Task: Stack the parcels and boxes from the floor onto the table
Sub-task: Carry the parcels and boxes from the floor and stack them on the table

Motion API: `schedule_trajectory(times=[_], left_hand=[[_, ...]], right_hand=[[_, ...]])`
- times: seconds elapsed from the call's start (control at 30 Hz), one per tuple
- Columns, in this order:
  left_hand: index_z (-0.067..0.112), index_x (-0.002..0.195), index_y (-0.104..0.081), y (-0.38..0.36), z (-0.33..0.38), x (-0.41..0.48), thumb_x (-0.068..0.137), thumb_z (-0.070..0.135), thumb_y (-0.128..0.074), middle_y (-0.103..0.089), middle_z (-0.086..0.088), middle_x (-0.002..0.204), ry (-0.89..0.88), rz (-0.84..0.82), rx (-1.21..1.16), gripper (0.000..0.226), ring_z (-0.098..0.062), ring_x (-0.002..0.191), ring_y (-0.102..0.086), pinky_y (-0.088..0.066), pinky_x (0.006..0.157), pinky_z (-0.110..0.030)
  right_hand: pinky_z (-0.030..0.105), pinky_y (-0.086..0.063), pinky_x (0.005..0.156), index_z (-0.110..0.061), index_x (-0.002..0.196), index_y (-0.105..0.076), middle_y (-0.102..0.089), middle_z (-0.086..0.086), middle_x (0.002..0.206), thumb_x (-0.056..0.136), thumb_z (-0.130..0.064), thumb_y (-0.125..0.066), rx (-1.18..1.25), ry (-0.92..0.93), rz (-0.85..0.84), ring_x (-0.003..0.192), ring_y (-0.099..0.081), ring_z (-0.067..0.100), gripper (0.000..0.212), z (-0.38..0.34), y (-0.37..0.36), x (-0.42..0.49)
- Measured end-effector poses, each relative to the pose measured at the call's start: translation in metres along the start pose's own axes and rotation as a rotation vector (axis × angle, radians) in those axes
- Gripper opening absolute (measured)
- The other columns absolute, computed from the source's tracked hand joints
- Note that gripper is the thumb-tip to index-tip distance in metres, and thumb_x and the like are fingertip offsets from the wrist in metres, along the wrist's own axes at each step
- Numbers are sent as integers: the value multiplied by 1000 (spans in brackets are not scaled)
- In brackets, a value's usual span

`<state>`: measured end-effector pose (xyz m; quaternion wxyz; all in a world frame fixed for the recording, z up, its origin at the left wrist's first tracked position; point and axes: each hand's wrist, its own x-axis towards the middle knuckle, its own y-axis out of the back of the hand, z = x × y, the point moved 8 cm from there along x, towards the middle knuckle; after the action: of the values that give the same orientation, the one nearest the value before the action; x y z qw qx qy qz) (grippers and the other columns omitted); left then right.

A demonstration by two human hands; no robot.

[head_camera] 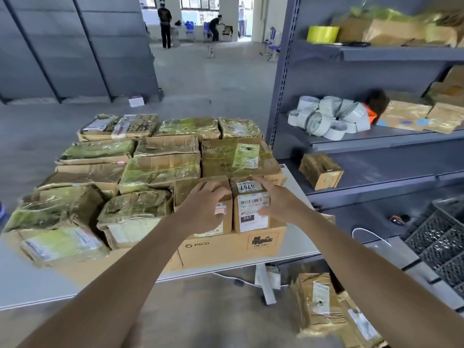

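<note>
Several taped cardboard parcels lie packed together on the white table [300, 234]. At the front right, a plain brown box [193, 189] and a small white-labelled box [251, 209] stand side by side on a large PICO carton [226, 249]. My left hand [203, 209] lies over the brown box, its fingers curled over the top edge next to the labelled box. My right hand [276, 199] presses flat against the labelled box's right side, with the thumb on its front label. Two taped parcels [316, 302] lie on the floor at the lower right.
A grey shelf rack [376, 144] stands right of the table, holding white tape rolls [329, 119], a small taped box [321, 172] and flat parcels. A black mesh crate [442, 244] sits at the far right. Two people [165, 23] stand far back. A white cable runs under the table.
</note>
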<state>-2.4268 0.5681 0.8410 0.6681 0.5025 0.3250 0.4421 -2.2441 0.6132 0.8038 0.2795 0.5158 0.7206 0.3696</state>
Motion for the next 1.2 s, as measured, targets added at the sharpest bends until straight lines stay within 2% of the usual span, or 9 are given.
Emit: schedule_trajectory(times=[0.2,0.33,0.4,0.47,0.53,0.87,1.0,1.13,1.2], left_hand=[[29,141,-36,0,0,-1,89,28,-59,-30,3,144,-12,12,46,57,-25,135,-21,-28,110,-42],[34,144,-31,-1,8,7,90,32,-56,-30,-1,141,12,27,147,60,-28,134,-21,-26,111,-46],[33,144,-33,0,8,12,90,36,-54,-30,-3,140,37,41,167,58,-28,133,-22,-26,111,-46],[32,142,-35,-1,8,14,90,41,-54,-30,-3,140,42,47,191,57,-28,133,-24,-26,110,-46],[30,141,-36,-1,9,15,90,42,-55,-30,-3,140,31,59,206,56,-27,133,-24,-26,108,-46],[25,138,-38,-1,9,16,94,35,-48,-32,5,144,-70,96,211,46,-18,134,-31,-30,104,-43],[31,144,-28,-6,8,16,94,37,-48,-28,2,147,-79,73,252,54,-21,136,-27,-27,106,-45],[35,147,-21,-11,11,15,93,35,-47,-23,-3,149,-79,30,289,60,-26,140,-19,-23,110,-52],[34,148,-19,-13,11,16,93,34,-48,-21,-4,150,-83,-1,294,62,-28,141,-16,-21,111,-55]], right_hand=[[32,-51,73,-54,143,-14,-64,-2,111,81,-16,-70,16,-39,24,83,-63,10,92,1,-5,-4],[11,-40,53,-52,145,-17,-65,-26,84,83,-24,-69,73,-45,-33,65,-58,-10,85,7,-4,-5],[6,-39,57,-50,145,-17,-62,-37,89,83,-38,-67,143,-62,-43,70,-57,-17,81,7,-2,-6],[16,-43,82,-51,144,-15,-51,-29,123,77,-62,-62,262,-126,-31,100,-54,-9,82,12,-1,-6],[34,-50,89,-50,144,-17,-41,-20,131,74,-75,-53,384,-238,26,114,-50,11,82,21,0,-7],[42,-57,88,-20,136,-44,-54,9,139,96,-53,-44,775,-524,-12,101,-68,30,52,25,-21,-5],[28,-53,59,-17,134,-43,-52,9,129,101,-51,-27,457,-528,65,98,-66,32,50,12,-17,-8],[31,-40,58,-18,118,-45,-59,4,95,101,-45,-32,31,-360,318,70,-54,17,34,-4,7,-10],[31,-39,65,-23,125,-43,-53,1,105,101,-44,-37,-10,-275,356,74,-52,18,33,-10,11,-12]])
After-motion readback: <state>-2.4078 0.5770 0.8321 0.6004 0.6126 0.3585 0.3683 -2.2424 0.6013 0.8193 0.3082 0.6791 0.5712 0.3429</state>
